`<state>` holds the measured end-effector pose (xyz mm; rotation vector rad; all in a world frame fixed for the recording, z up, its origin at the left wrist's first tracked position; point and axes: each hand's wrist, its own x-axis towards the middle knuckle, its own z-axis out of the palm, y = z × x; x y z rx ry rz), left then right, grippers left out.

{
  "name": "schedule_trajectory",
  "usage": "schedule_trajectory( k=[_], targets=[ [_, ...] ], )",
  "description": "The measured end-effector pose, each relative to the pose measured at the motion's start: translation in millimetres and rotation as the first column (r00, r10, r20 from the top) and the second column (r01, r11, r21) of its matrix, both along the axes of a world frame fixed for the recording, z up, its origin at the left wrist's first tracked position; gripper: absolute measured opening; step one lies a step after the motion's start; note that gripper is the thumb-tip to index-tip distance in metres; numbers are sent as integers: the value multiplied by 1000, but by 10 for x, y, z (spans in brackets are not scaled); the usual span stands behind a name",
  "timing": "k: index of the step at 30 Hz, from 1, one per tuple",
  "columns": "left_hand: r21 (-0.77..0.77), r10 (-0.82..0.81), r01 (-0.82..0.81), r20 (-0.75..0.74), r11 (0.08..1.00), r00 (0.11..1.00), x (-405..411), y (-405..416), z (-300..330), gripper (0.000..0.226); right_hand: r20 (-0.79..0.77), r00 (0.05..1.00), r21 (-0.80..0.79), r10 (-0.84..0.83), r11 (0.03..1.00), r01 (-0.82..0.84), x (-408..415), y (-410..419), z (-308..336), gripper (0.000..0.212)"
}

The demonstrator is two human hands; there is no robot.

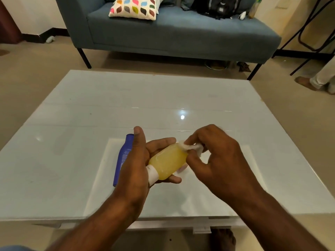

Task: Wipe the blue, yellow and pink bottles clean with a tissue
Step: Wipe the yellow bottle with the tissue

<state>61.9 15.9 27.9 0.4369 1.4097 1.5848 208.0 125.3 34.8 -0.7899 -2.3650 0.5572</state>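
My left hand holds the yellow bottle above the table, its white cap toward me and its base pointing away. My right hand pinches a crumpled white tissue against the bottle's far end. The blue bottle lies on its side on the table just left of my left hand, partly hidden by it. A small pink patch, possibly the pink bottle, shows under the yellow bottle and my right hand; most of it is hidden.
The glossy white table spreads out beneath my hands. Beyond it stands a blue-grey sofa with a patterned cushion and a black bag. Another person's foot is on the floor at far right.
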Motion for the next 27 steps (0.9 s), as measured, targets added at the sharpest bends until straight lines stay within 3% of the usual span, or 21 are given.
schedule_trajectory(
  k=[6,12,18,24,27],
  targets=[
    [-22,-10,11,19,1000,1000,-17,-33,-28,79,60,944,13,325,945,-326,-133,-403,34,30],
    [-2,9,-9,-28,1000,1000,9,-5,1,81,8,1000,37,-2,999,2,-63,-31,-52,27],
    [-12,-26,26,-38,1000,999,2,-43,-36,83,62,924,28,376,925,-379,-151,-434,15,23],
    [-24,-2,1,-70,1000,998,28,1,-38,90,25,999,-1,-22,1000,22,-85,-50,-97,24],
    [-17,8,-10,-70,1000,998,27,-13,-54,90,34,988,-6,150,989,-150,-100,-249,-66,29]
  ],
)
